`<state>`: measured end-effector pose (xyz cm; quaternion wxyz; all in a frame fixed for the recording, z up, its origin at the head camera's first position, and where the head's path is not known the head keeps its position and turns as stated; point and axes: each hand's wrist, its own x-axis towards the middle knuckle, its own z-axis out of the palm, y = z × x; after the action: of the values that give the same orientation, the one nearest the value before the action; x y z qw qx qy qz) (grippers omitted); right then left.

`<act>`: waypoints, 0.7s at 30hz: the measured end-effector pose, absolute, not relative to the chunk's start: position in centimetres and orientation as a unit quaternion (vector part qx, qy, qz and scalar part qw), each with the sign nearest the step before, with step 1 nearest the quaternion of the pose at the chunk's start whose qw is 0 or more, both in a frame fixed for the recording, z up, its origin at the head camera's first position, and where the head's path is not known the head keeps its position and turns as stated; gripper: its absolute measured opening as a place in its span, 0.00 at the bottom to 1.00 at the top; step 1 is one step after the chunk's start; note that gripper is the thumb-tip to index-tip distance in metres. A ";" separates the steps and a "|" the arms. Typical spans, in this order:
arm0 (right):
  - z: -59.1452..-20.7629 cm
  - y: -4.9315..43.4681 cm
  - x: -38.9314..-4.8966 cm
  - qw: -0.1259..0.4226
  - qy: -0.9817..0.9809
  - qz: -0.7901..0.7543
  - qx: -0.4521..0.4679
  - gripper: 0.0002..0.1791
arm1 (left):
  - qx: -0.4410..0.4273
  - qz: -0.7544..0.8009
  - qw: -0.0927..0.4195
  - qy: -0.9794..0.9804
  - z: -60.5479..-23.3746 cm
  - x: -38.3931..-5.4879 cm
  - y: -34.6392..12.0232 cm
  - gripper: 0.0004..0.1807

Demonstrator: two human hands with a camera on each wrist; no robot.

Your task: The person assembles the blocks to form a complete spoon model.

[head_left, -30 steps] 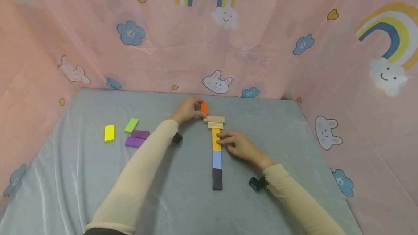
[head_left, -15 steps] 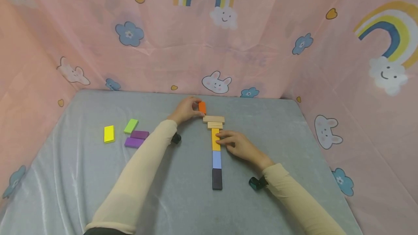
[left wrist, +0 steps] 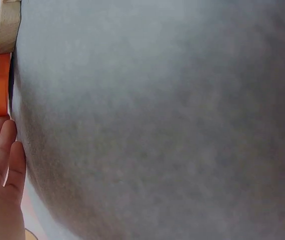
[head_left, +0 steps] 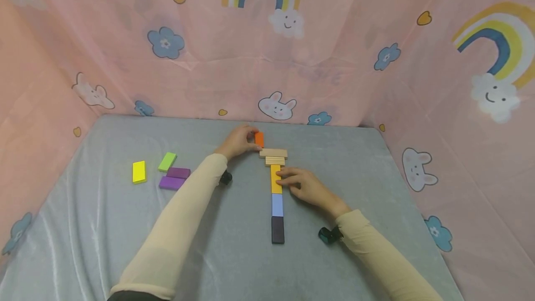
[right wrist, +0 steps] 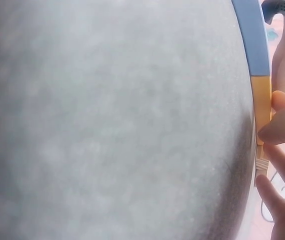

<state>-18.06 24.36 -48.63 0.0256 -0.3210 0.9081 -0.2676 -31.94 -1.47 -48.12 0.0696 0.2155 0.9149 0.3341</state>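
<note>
The orange block (head_left: pixel 259 140) has edged slightly left.

Tan block (left wrist: pixel 8 30): bare wood, visible grain, matt. Orange block (left wrist: pixel 1 85): smooth, evenly coloured, faint sheen. Amber block (right wrist: pixel 261 100), blue block (right wrist: pixel 255 40): smooth, satin-looking. Dark block (head_left: pixel 277 230): smooth, matt. Table cover (head_left: pixel 238 264): grey cloth, velvety nap, soft sheen on folds. Backdrop (head_left: pixel 330 73): printed cloth, creased. Sleeves (head_left: pixel 177 226): matt cloth.

no lettering, number, label or brand that we can read, on the row of blocks (head_left: pixel 277 205), the loose blocks (head_left: pixel 167 162) at left, the grey cloth (head_left: pixel 234 236), or the far pink curtain (head_left: pixel 330 66)
</note>
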 end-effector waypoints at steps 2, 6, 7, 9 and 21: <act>-48.6 24.3 -18.1 0.024 0.908 -0.267 -0.323 0.21 | 0.217 0.334 0.074 0.914 -48.1 -32.0 -1.5 0.36; -48.7 24.4 -18.1 0.023 0.908 -0.265 -0.324 0.21 | 0.221 0.334 0.079 0.913 -48.4 -32.1 -1.5 0.36; -48.6 24.4 -18.1 0.023 0.908 -0.265 -0.325 0.21 | 0.222 0.333 0.080 0.913 -48.4 -32.1 -1.5 0.36; -48.6 24.4 -18.2 0.024 0.908 -0.265 -0.325 0.21 | 0.224 0.335 0.083 0.912 -48.5 -32.1 -1.6 0.37; -48.7 24.4 -18.1 0.027 0.906 -0.273 -0.322 0.21 | 0.229 0.347 0.107 0.903 -48.4 -32.0 -2.0 0.42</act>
<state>-18.14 24.36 -48.74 0.0267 -0.3224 0.9059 -0.2732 -32.04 -2.02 -48.36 0.1074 0.2294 0.9029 0.3472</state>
